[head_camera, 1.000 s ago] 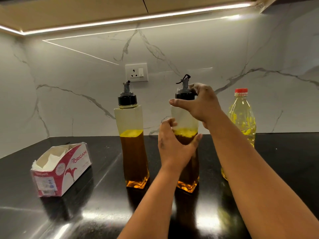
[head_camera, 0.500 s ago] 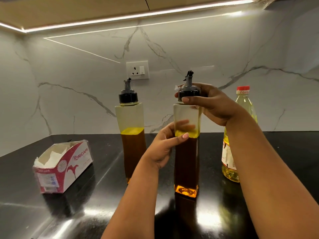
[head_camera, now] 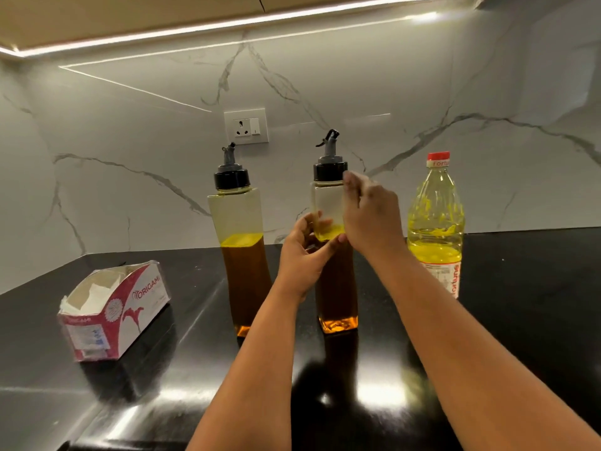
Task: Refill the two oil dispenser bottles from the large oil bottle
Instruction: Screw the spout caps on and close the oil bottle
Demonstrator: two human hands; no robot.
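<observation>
Two tall clear dispenser bottles with black pourer caps stand on the black counter (head_camera: 520,320), each a little over half full of amber oil. The left dispenser (head_camera: 240,255) stands untouched. My left hand (head_camera: 302,258) grips the body of the right dispenser (head_camera: 338,294) at the oil line. My right hand (head_camera: 370,216) is beside its shoulder, with blurred fingertips reaching up at the right edge of the black cap (head_camera: 330,170) and not wrapped round it. The large oil bottle (head_camera: 435,222), red-capped and roughly half full of yellow oil, stands to the right.
An open red-and-white tissue box (head_camera: 113,314) lies on the counter at the left. A wall socket (head_camera: 246,125) sits in the marble backsplash behind the dispensers. The backsplash closes off the back and left of the counter.
My right hand has come off the right dispenser's cap and dropped to its right side. My left hand still holds the bottle's body, which stands slightly further back.
</observation>
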